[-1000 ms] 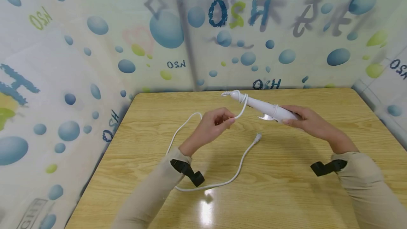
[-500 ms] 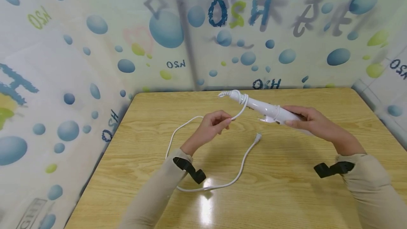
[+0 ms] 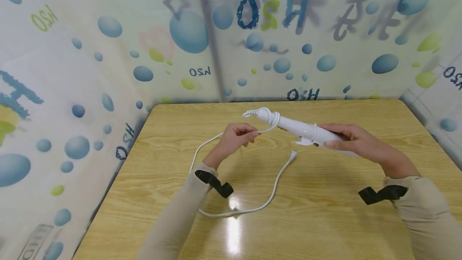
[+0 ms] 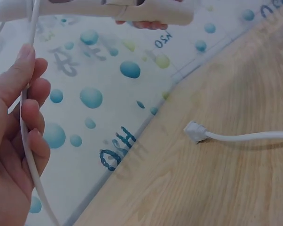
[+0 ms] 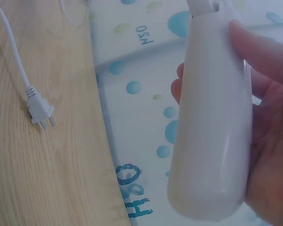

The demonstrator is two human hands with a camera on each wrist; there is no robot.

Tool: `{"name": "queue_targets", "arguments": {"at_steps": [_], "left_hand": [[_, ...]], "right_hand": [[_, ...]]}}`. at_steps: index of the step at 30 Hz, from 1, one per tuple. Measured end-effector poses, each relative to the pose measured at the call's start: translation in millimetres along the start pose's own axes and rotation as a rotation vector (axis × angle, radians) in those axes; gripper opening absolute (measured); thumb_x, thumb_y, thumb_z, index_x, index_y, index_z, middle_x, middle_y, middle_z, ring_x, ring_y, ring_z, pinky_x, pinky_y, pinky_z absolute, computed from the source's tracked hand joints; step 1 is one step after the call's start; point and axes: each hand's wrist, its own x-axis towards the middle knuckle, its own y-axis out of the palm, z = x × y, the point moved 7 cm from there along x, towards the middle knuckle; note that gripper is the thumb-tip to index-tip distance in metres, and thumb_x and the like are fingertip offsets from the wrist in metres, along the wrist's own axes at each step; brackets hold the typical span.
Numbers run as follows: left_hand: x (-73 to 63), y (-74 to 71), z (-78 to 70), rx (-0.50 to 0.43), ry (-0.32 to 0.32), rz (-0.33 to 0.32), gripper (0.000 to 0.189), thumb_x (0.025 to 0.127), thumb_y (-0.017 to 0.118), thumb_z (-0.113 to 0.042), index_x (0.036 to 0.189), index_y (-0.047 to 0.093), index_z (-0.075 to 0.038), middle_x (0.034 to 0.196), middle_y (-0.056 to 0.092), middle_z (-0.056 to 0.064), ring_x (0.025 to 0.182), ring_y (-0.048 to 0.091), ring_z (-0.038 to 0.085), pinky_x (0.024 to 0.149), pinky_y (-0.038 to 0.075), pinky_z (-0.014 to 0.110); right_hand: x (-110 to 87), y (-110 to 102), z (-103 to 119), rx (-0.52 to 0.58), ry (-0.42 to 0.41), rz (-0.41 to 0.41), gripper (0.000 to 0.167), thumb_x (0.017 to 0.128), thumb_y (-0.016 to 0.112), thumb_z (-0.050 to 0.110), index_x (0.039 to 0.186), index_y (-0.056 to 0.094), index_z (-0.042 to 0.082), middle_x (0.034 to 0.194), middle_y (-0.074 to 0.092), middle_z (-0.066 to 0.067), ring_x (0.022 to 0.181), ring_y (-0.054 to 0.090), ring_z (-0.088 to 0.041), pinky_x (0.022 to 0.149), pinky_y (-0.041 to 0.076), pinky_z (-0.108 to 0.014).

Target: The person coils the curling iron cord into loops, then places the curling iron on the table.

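Observation:
A white corded appliance that looks like a curling iron [image 3: 299,129] is held above the table, tilted with its cord end up and left. My right hand [image 3: 364,145] grips its wide rounded end, thumb on the near side; the right wrist view shows that smooth body [image 5: 212,117] filling the palm. The white power cord [image 3: 267,131] loops around the narrow end. Left of it, my left hand [image 3: 232,141] pinches the cord between thumb and fingers, and in the left wrist view the cord runs down across the curled fingers [image 4: 35,113].
The cord's free length curves over the wooden table [image 3: 325,220] and ends in a two-pin plug [image 3: 292,155] lying between the arms. A patterned curtain [image 3: 306,31] with blue bubbles stands behind the table. Black wrist mounts [image 3: 214,183] sit over the sleeves.
My left hand has drawn a little left with the cord, and the loops at the narrow end sit closer together. The appliance has dropped slightly; my right hand has shifted slightly right and down.

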Motion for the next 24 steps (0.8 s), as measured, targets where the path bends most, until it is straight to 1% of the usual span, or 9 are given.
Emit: {"name": "queue_targets", "arguments": {"at_steps": [2,7,11,13,15,17,18,20,24], "left_hand": [[1.7,-3.8,8.1,-0.018,-0.015,0.007,0.017,0.089,0.057,0.0,0.096,0.063,0.014,0.069,0.062,0.0,0.053,0.049,0.009,0.05,0.042,0.024],[-1.5,-9.3,17.3,-0.071,-0.046,0.065,0.021,0.09,0.057,-0.002,0.105,0.063,0.011,0.076,0.066,0.001,0.059,0.053,0.011,0.056,0.045,0.026],[-4.9,-11.8,18.3,-0.105,-0.074,0.114,0.024,0.09,0.055,0.001,0.112,0.059,0.011,0.082,0.067,0.001,0.062,0.054,0.011,0.059,0.046,0.025],[-4.9,-12.0,17.7,-0.106,-0.08,0.14,0.026,0.091,0.053,0.002,0.114,0.057,0.014,0.084,0.067,0.002,0.064,0.055,0.011,0.061,0.047,0.025],[-3.7,-12.5,18.8,-0.085,-0.09,0.157,0.026,0.092,0.052,0.002,0.114,0.056,0.015,0.085,0.067,0.005,0.067,0.056,0.013,0.063,0.047,0.026],[-2.1,-14.3,20.7,-0.046,-0.109,0.15,0.025,0.092,0.052,0.0,0.113,0.057,0.014,0.083,0.066,0.008,0.069,0.057,0.013,0.064,0.047,0.027],[-0.8,-16.0,22.5,-0.027,-0.121,0.135,0.025,0.092,0.053,-0.001,0.112,0.059,0.013,0.083,0.065,0.009,0.069,0.057,0.013,0.064,0.047,0.027],[1.9,-19.6,25.1,0.009,-0.135,0.096,0.023,0.092,0.054,-0.003,0.109,0.061,0.011,0.08,0.065,0.01,0.068,0.057,0.013,0.061,0.046,0.028],[8.4,-26.4,27.9,0.046,-0.139,0.014,0.021,0.091,0.057,-0.005,0.104,0.065,0.01,0.075,0.065,0.006,0.06,0.054,0.012,0.056,0.044,0.026]], "right_hand": [[0.2,-2,-1,0.013,0.001,-0.002,0.045,0.094,0.047,0.001,0.138,0.04,0.006,0.12,0.049,0.014,0.098,0.053,-0.007,0.074,0.046,-0.023],[-0.2,-8,-6,0.052,0.006,-0.039,0.047,0.095,0.046,0.001,0.14,0.038,0.01,0.119,0.051,0.017,0.098,0.055,-0.006,0.074,0.047,-0.023],[-2.1,-12,-9,0.099,-0.005,-0.055,0.049,0.095,0.044,-0.002,0.14,0.039,0.015,0.12,0.052,0.017,0.098,0.055,-0.005,0.073,0.047,-0.022],[-2.8,-12,-9,0.116,-0.016,-0.049,0.049,0.095,0.044,-0.003,0.14,0.039,0.016,0.122,0.051,0.017,0.099,0.055,-0.006,0.073,0.047,-0.022],[-3.4,-12,-8,0.125,-0.025,-0.045,0.05,0.095,0.044,-0.003,0.14,0.039,0.017,0.122,0.051,0.017,0.099,0.055,-0.006,0.073,0.047,-0.022],[-3.9,-11,-6,0.132,-0.034,-0.038,0.05,0.095,0.043,-0.004,0.14,0.04,0.017,0.123,0.051,0.017,0.099,0.055,-0.006,0.074,0.046,-0.022],[-4.3,-11,-5,0.134,-0.037,-0.032,0.05,0.095,0.043,-0.004,0.14,0.04,0.017,0.122,0.051,0.016,0.099,0.055,-0.006,0.074,0.046,-0.022],[-5.1,-8,-2,0.142,-0.04,-0.01,0.049,0.095,0.043,-0.004,0.14,0.041,0.017,0.122,0.052,0.015,0.1,0.055,-0.006,0.075,0.047,-0.022],[-7.2,-2,5,0.125,-0.053,0.037,0.049,0.094,0.044,-0.005,0.138,0.043,0.016,0.121,0.053,0.013,0.1,0.055,-0.007,0.075,0.047,-0.023]]}}
